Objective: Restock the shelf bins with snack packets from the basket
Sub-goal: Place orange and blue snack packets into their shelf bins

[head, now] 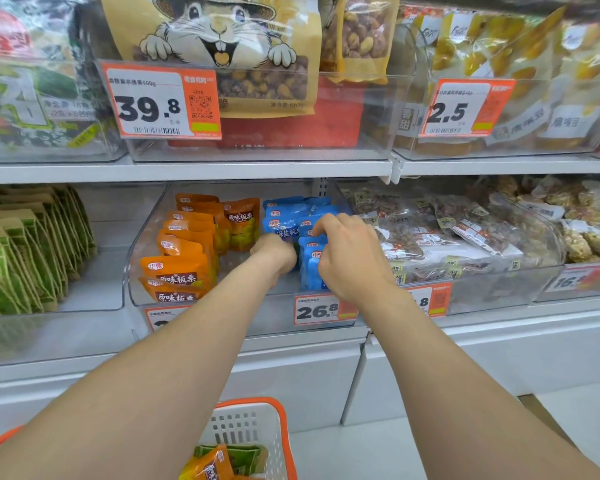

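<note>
A clear shelf bin [136, 271] on the lower shelf holds orange snack packets [184, 251] on its left side and blue snack packets [286, 220] on its right side. Both my hands reach into the blue side. My left hand [274, 254] is curled against the left edge of the front blue packets. My right hand [350, 254] lies over those upright blue packets [309, 268], fingers closed on their tops. A white basket with an orange rim [281, 438] sits low in front of me, with an orange packet [212, 465] and a green packet [243, 457] inside.
Left of the bin stand green and brown packets [32, 244] in another bin. To the right lie clear bags of nuts [458, 230]. The upper shelf carries large nut bags [222, 46] behind price tags [160, 102]. White shelf edges run across the view.
</note>
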Tool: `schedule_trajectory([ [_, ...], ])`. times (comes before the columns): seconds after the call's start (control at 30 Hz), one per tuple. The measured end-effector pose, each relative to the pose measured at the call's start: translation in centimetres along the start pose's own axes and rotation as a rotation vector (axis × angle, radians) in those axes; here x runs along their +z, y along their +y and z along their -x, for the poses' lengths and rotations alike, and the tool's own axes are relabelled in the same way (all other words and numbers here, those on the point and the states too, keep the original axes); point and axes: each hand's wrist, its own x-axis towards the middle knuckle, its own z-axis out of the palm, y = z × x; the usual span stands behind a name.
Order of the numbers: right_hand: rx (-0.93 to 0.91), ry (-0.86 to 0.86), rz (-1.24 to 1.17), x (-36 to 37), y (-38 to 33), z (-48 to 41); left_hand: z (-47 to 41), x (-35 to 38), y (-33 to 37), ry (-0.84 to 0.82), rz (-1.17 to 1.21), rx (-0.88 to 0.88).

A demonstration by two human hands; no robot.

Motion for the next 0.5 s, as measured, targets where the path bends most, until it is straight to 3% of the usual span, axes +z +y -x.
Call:
schedule_trajectory([
  [0.17,0.016,0.035,0.016,-0.5,-0.9,0.0,2.4,-2.1,0.6,0.088,-0.269,0.126],
  [0.37,-0.019,0.058,0.036,-1.6,-4.2,1.2,7.7,-6.8,0.4,0.287,-0.693,0.6],
  [0.5,-0.009,0.003,0.033,-2.9,-7.4,3.1,10.6,-10.4,-1.4,0.284,-0.729,0.775],
])
